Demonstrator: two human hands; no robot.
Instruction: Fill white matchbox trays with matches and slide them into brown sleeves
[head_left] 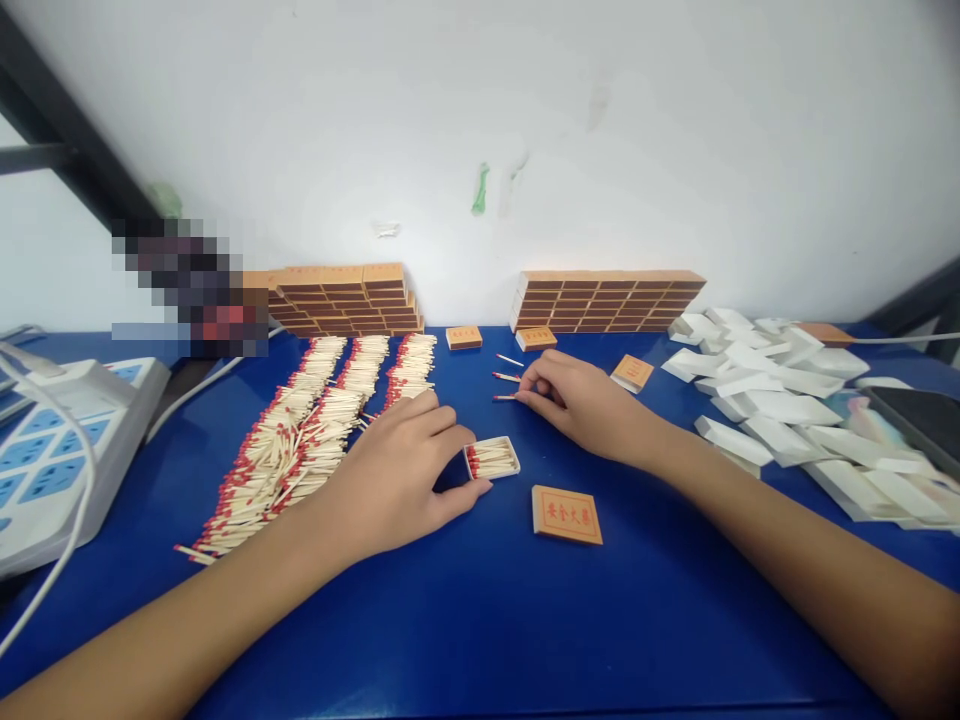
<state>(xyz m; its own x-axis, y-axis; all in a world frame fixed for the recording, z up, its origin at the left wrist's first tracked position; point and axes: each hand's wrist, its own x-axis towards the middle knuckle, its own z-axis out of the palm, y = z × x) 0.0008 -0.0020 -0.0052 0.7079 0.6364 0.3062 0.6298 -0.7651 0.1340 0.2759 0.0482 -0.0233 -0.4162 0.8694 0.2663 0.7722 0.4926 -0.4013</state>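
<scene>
My left hand (pixel 401 480) rests on the blue table with thumb and forefinger at the left end of a small white matchbox tray (pixel 516 460). Red-tipped matches (pixel 491 457) lie inside this tray. Beyond it, my right hand (pixel 566 395) is closed in a pinch at the tail of a match (pixel 504 398). Two more loose matches lie just past that one, a middle match (pixel 506 377) close to the fingertips and a far match (pixel 510 360). Nearer to me is a flat orange matchbox sleeve (pixel 568 515). Long rows of matches (pixel 300 440) spread left of and behind my left hand.
Stacked matchboxes stand against the wall in a left stack (pixel 345 300) and a right stack (pixel 607 300). Single boxes (pixel 463 338) lie before them. White trays (pixel 787 400) heap at right, beside a dark phone-like object (pixel 919 420). A power strip (pixel 67 450) with cables sits left.
</scene>
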